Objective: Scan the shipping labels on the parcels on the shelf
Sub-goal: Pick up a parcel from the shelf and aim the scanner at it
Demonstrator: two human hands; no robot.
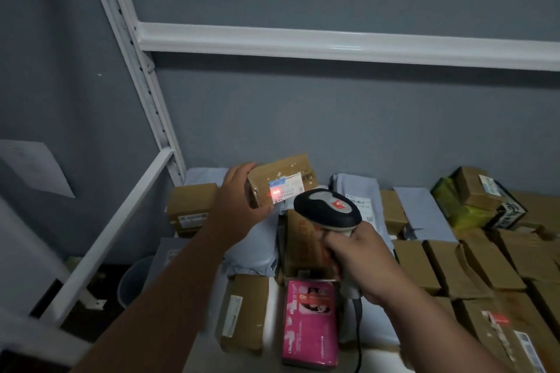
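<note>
On the shelf (303,348), near its back left corner, I see my left hand (239,206) holding a small box (280,180) lifted above the other parcels, the fingers curled around its left end and the thumb under it. The label (286,189) on the box faces me, and a red light spot (275,192) falls on the left part of this label. My right hand (360,260) grips the handle of the scanner (327,209), fingers closed tight around it; the scanner head is just beside the box, to its lower right, and points toward the label. A dark cable (359,339) hangs down from the handle. Below the scanner a pink parcel (310,321) lies on the shelf, and left of it a brown box (242,312) with a white label on its side. Grey bags (356,194) lie behind the scanner, one with a label visible. At the right many brown boxes (472,263) lie close together in rows, and a green parcel (454,206) lies at the back right. A white beam (333,44) of the rack crosses above, before the grey wall (333,118).
</note>
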